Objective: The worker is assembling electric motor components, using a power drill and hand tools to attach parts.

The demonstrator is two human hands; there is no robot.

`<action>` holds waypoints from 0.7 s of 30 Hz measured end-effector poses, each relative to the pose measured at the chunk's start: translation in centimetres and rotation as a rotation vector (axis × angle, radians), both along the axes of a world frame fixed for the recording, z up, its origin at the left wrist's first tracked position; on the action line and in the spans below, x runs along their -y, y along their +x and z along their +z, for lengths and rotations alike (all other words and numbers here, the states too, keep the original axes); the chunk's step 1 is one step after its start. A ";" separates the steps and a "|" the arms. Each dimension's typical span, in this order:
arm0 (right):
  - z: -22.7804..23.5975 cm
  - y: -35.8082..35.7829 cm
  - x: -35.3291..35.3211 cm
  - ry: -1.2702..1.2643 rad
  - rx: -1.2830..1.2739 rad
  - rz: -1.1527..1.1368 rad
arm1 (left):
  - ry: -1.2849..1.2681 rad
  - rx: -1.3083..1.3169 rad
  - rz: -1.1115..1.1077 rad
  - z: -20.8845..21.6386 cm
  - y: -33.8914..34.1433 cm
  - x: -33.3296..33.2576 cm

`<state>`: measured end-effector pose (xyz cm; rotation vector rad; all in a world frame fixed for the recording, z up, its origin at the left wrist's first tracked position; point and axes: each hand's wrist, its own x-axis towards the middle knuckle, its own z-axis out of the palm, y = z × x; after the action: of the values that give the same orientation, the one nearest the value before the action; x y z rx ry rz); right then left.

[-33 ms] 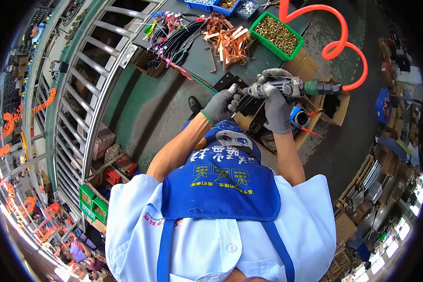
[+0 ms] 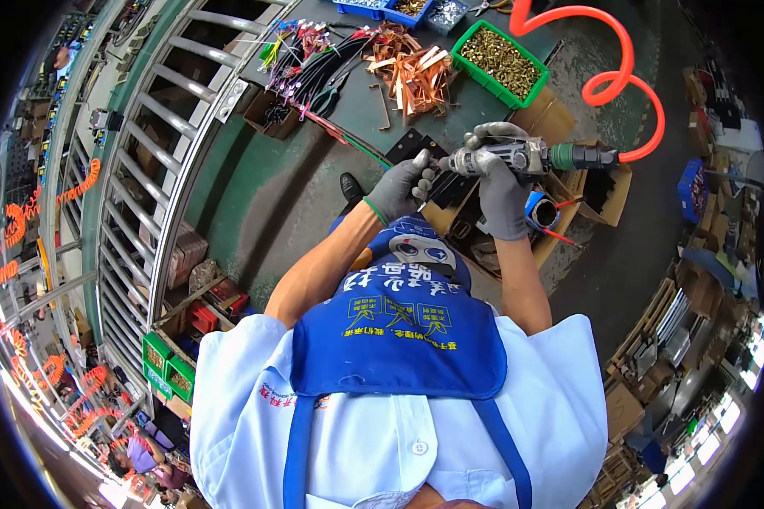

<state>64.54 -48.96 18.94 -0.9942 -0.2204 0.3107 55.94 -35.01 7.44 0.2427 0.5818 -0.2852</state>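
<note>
My right hand (image 2: 502, 197), in a grey glove, is wrapped round a grey air-powered driver (image 2: 511, 156) that lies level, its nose to the left. An orange coiled hose (image 2: 647, 127) joins the tool's black and green rear end. By the tool's nose my left hand (image 2: 401, 189), also gloved, has its fingers pinched together; what they hold is too small to make out. A black plate with holes (image 2: 409, 146) lies just beyond the left hand, partly hidden by it.
On the dark table (image 2: 361, 127) beyond my hands lie black cables (image 2: 318, 72), copper strips (image 2: 416, 76) and a green bin (image 2: 499, 66) of brass-coloured fittings. Blue bins (image 2: 409, 10) stand farther back. Cardboard boxes (image 2: 607, 199) sit at the right; a roller conveyor (image 2: 157, 144) runs along the left.
The orange hose has shifted slightly to the right. Both hands and the driver stay practically where they were.
</note>
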 end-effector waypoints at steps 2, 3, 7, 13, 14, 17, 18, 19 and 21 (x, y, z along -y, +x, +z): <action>-0.2 0.3 0.1 0.021 0.013 0.006 | 0.015 0.017 -0.018 -0.4 0.3 0.0; -0.6 0.7 0.2 0.019 0.023 0.009 | 0.010 0.058 -0.032 -0.7 0.3 -0.1; -0.4 1.1 0.3 -0.002 0.040 -0.002 | -0.031 0.135 -0.076 -1.8 1.0 -0.2; -6.2 1.2 0.6 -0.224 0.128 -0.070 | 0.912 0.074 -0.398 1.0 0.6 0.7; -7.2 1.3 0.5 -0.296 0.166 -0.117 | 1.417 0.158 -0.357 1.4 -0.1 0.7; -9.0 1.4 0.8 -0.303 0.100 -0.102 | 1.999 0.066 -0.166 2.4 -0.6 -1.2; -9.1 1.5 0.8 -0.294 0.063 -0.094 | 2.097 0.034 -0.163 2.9 -0.5 -2.1; -9.5 1.5 0.7 -0.295 0.060 -0.091 | 2.143 0.043 -0.171 2.8 -0.3 -2.8; -10.4 1.4 0.5 -0.348 0.070 -0.125 | 2.172 0.049 -0.251 2.1 0.1 -3.4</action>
<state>65.93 -49.42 8.57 -1.3585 -0.1693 0.2027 56.01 -31.66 9.55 2.4107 0.5878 0.2464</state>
